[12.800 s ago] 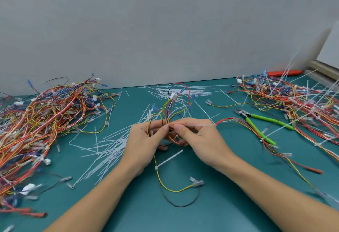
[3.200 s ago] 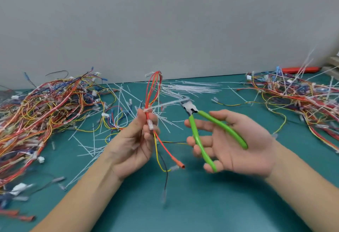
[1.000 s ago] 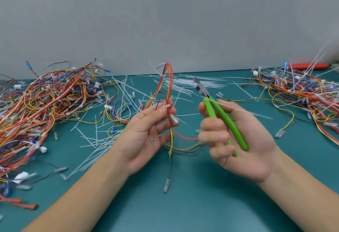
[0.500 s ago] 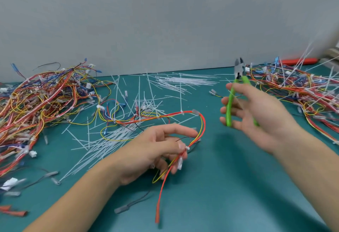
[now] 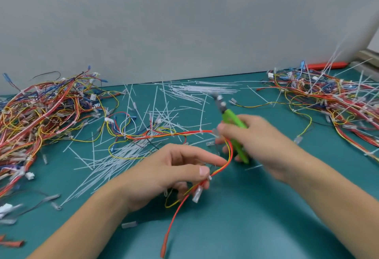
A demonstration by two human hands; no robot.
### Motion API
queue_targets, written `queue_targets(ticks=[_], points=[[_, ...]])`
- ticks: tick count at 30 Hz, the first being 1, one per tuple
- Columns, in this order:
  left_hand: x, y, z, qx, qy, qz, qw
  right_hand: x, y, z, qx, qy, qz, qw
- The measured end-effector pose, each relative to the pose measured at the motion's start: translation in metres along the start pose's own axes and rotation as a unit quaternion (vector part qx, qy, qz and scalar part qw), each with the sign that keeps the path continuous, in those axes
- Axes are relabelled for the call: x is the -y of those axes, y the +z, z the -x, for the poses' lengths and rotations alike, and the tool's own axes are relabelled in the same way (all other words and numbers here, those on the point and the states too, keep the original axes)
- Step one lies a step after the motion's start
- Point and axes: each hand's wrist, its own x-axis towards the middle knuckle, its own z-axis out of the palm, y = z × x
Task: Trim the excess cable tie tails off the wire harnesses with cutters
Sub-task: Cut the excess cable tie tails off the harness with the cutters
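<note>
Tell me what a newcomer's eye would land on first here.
Probably the bright green cutters gripped in the right hand at centre, beside the left hand pinching a red and yellow harness. Next, the tangled wire piles at far left and far right, with white cut tails strewn between.

We are at an assembly workbench in a wiring workshop: a teal anti-static-looking surface against a plain grey partition, heaps of coloured wire harnesses at both sides, loose white cable tie tails strewn between, and green-handled cutters.
</note>
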Motion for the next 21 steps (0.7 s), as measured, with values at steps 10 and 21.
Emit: queue_targets(ticks=[10,21], points=[[-0.002,0.002,-0.012,-0.225,-0.003,0.132,0.965,0.002,0.014,0.009,0.078,-0.041,-0.156,0.984],[0.004,0.006,-0.015,-0.263,0.057,0.263,0.927,-0.004,0.030,0.022,0.179,-0.078,-0.075,0.978]])
